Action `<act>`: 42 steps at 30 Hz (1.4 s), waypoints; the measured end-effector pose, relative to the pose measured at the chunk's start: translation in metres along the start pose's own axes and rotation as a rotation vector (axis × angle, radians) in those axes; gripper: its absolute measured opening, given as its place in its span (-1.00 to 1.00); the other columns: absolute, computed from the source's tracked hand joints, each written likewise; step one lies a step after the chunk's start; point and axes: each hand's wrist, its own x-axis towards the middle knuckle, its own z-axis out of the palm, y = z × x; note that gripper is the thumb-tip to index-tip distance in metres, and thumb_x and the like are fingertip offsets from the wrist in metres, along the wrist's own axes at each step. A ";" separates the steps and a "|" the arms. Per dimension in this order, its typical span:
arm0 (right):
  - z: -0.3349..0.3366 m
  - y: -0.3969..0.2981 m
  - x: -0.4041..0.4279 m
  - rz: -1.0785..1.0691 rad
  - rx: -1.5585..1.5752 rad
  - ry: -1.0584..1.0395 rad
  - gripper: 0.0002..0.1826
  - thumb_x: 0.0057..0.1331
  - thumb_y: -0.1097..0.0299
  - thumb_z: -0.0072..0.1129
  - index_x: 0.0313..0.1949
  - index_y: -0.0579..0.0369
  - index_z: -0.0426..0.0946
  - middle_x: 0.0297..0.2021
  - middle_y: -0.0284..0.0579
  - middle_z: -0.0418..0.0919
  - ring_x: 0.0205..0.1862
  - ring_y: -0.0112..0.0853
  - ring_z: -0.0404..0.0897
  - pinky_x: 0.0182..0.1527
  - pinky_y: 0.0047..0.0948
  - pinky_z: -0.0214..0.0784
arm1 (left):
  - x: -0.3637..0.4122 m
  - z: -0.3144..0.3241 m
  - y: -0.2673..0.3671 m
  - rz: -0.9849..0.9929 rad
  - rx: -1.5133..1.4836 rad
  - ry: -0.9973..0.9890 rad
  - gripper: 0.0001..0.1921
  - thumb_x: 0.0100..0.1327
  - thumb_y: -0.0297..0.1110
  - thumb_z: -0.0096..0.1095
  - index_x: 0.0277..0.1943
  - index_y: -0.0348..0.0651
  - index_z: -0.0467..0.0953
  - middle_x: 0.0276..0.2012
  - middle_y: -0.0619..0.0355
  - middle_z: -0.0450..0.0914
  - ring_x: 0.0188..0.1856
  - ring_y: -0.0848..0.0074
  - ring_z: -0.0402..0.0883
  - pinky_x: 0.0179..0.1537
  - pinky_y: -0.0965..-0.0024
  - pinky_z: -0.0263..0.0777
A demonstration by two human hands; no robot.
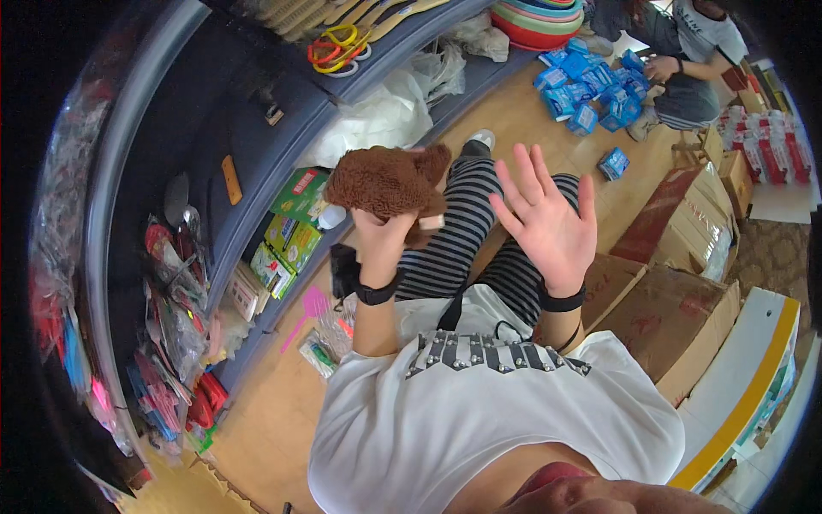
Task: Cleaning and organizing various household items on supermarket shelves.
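In my left hand I grip a brown fluffy plush piece, and the plush hides most of the fingers. A small pale tag-like piece shows at its lower right; what the plush piece is exactly, I cannot tell. My right hand is raised over my striped trouser legs, palm up. Its fingers are spread and it holds nothing. Black bands circle both wrists.
A dark shelf with packaged utensils curves along the left. Cardboard boxes stand at my right. Ahead, a crouching person reaches over a pile of blue packs; one blue pack lies apart. Stacked basins stand on the shelf.
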 end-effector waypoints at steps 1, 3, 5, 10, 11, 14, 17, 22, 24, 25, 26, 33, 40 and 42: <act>-0.001 -0.001 -0.001 -0.012 -0.003 0.000 -0.28 0.26 -0.11 -0.33 0.24 0.16 -0.06 0.29 0.05 -0.16 0.32 -0.14 -0.16 0.26 -0.06 -0.27 | 0.004 0.004 0.011 -0.006 -0.004 -0.010 -0.42 -0.14 -0.61 0.31 0.01 -0.31 0.24 -0.17 0.11 0.46 -0.16 0.45 0.48 -0.09 0.38 0.36; -0.004 -0.002 -0.002 0.067 0.097 -0.076 -0.31 0.28 -0.09 -0.36 0.25 0.12 -0.07 0.29 0.05 -0.16 0.31 -0.15 -0.11 0.24 -0.06 -0.21 | 0.008 0.003 0.031 0.029 0.298 -0.517 -0.42 -0.22 -0.52 0.37 -0.04 -0.30 0.31 -0.21 0.12 0.48 -0.18 0.47 0.49 -0.11 0.41 0.36; -0.003 0.000 -0.002 0.104 0.120 -0.119 -0.33 0.29 -0.08 -0.37 0.25 0.10 -0.07 0.29 0.04 -0.17 0.30 -0.16 -0.09 0.24 -0.08 -0.19 | 0.005 0.007 0.039 0.131 0.447 -0.648 -0.37 -0.28 -0.43 0.37 -0.02 -0.30 0.36 -0.26 0.09 0.50 -0.25 0.39 0.51 -0.20 0.42 0.37; 0.005 0.002 -0.008 0.215 0.164 -0.119 -0.31 0.29 -0.10 -0.40 0.26 0.11 -0.12 0.29 0.09 -0.28 0.29 -0.14 -0.08 0.26 -0.14 -0.18 | 0.002 0.044 0.071 0.677 1.073 -0.922 -0.24 -0.41 -0.33 0.22 0.06 -0.30 0.36 -0.51 0.16 0.42 -0.47 0.37 0.42 -0.46 0.38 0.27; 0.008 0.002 -0.010 0.217 0.162 -0.114 -0.31 0.29 -0.10 -0.40 0.26 0.11 -0.12 0.29 0.09 -0.28 0.29 -0.14 -0.08 0.26 -0.14 -0.18 | 0.003 0.045 0.071 0.794 1.245 -0.927 -0.29 -0.39 -0.29 0.20 0.01 -0.32 0.41 -0.58 0.17 0.39 -0.52 0.39 0.40 -0.51 0.41 0.24; 0.014 0.006 -0.013 0.206 0.125 -0.067 -0.28 0.30 -0.11 -0.42 0.26 0.17 -0.17 0.28 0.16 -0.31 0.30 -0.10 -0.11 0.28 -0.21 -0.24 | 0.007 0.043 0.077 0.881 1.315 -0.921 -0.26 -0.45 -0.31 0.11 0.02 -0.27 0.42 -0.60 0.23 0.36 -0.54 0.44 0.36 -0.53 0.44 0.20; 0.014 0.008 -0.014 0.207 0.139 -0.066 -0.25 0.29 -0.12 -0.43 0.25 0.23 -0.21 0.27 0.21 -0.31 0.30 -0.07 -0.12 0.30 -0.26 -0.30 | 0.010 0.043 0.086 0.895 1.376 -0.970 -0.25 -0.46 -0.30 0.10 0.02 -0.25 0.42 -0.60 0.25 0.34 -0.53 0.45 0.35 -0.52 0.45 0.20; 0.014 0.009 -0.016 0.203 0.163 -0.052 -0.19 0.27 -0.17 -0.42 0.26 0.25 -0.25 0.27 0.19 -0.27 0.29 -0.07 -0.09 0.30 -0.25 -0.32 | 0.011 0.041 0.087 0.874 1.405 -0.978 -0.25 -0.46 -0.28 0.09 0.02 -0.24 0.42 -0.59 0.26 0.35 -0.53 0.45 0.35 -0.50 0.43 0.21; 0.012 0.007 -0.016 0.213 0.153 -0.071 -0.18 0.26 -0.18 -0.41 0.26 0.25 -0.25 0.28 0.19 -0.27 0.28 -0.07 -0.07 0.30 -0.25 -0.31 | 0.012 0.039 0.087 0.911 1.405 -0.974 -0.25 -0.45 -0.29 0.08 0.03 -0.27 0.41 -0.59 0.24 0.36 -0.53 0.45 0.36 -0.50 0.43 0.21; 0.010 0.007 -0.016 0.223 0.144 -0.091 -0.18 0.26 -0.18 -0.41 0.26 0.26 -0.26 0.28 0.18 -0.26 0.28 -0.07 -0.06 0.30 -0.25 -0.30 | 0.012 0.039 0.088 0.911 1.404 -0.974 -0.25 -0.45 -0.29 0.08 0.03 -0.27 0.41 -0.59 0.24 0.36 -0.53 0.45 0.36 -0.50 0.43 0.21; 0.008 0.006 -0.016 0.223 0.143 -0.090 -0.18 0.26 -0.18 -0.41 0.26 0.26 -0.26 0.28 0.18 -0.26 0.28 -0.07 -0.06 0.30 -0.25 -0.30 | 0.013 0.040 0.090 0.890 1.404 -0.958 -0.25 -0.44 -0.29 0.09 0.03 -0.30 0.41 -0.58 0.23 0.37 -0.54 0.45 0.36 -0.50 0.43 0.21; 0.006 0.006 -0.013 0.253 0.196 -0.150 -0.17 0.25 -0.18 -0.37 0.26 0.24 -0.27 0.29 0.13 -0.26 0.28 -0.08 -0.05 0.30 -0.25 -0.30 | 0.022 0.031 0.084 0.915 1.308 -0.840 -0.20 -0.44 -0.27 0.14 0.09 -0.26 0.35 -0.55 0.24 0.35 -0.52 0.44 0.34 -0.53 0.45 0.21; 0.009 0.005 -0.015 0.223 0.268 -0.121 -0.16 0.25 -0.16 -0.32 0.26 0.23 -0.28 0.29 0.09 -0.27 0.29 -0.10 -0.08 0.30 -0.23 -0.31 | 0.027 0.029 0.081 0.655 1.104 -0.880 -0.14 -0.49 -0.33 0.19 0.11 -0.35 0.29 -0.53 0.15 0.39 -0.49 0.35 0.38 -0.50 0.41 0.27; 0.008 0.005 -0.016 0.221 0.268 -0.118 -0.16 0.24 -0.16 -0.31 0.26 0.23 -0.28 0.29 0.08 -0.27 0.29 -0.10 -0.09 0.30 -0.23 -0.31 | 0.021 0.027 0.074 0.501 0.979 -0.768 -0.20 -0.41 -0.36 0.22 0.09 -0.37 0.30 -0.45 0.05 0.44 -0.43 0.28 0.43 -0.37 0.41 0.34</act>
